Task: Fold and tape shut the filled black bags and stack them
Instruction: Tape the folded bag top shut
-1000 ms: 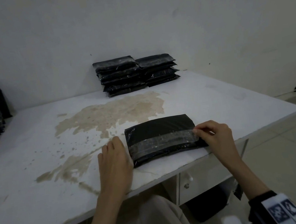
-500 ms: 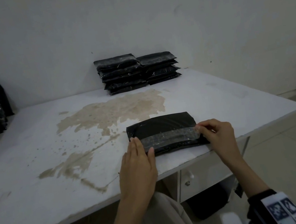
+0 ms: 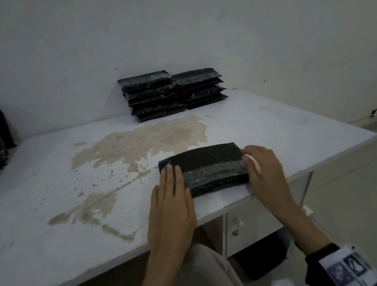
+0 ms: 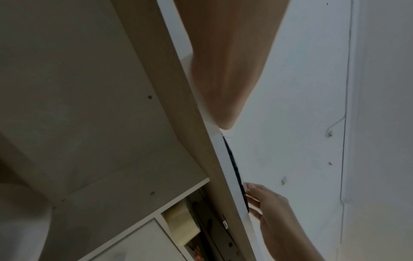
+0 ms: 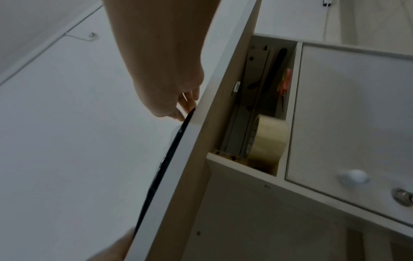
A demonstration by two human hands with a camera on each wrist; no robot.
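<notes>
Taped bag (image 3: 206, 164) lay crosswise between hands; left hand (image 3: 170, 205) flat on left end, right hand (image 3: 264, 173) curled, gripping right end; stacks (image 3: 170, 93) straight ahead, far.

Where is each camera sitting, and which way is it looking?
Head: worn on the head, looking down at the flat black plastic bag with a clear tape strip on the stained white table; left hand, right hand and both forearms show.
Left wrist: below the table edge, looking up; left hand shows.
Right wrist: below the edge; right hand and a clear tape roll show.
Shared: the bag's thin edge.
</notes>
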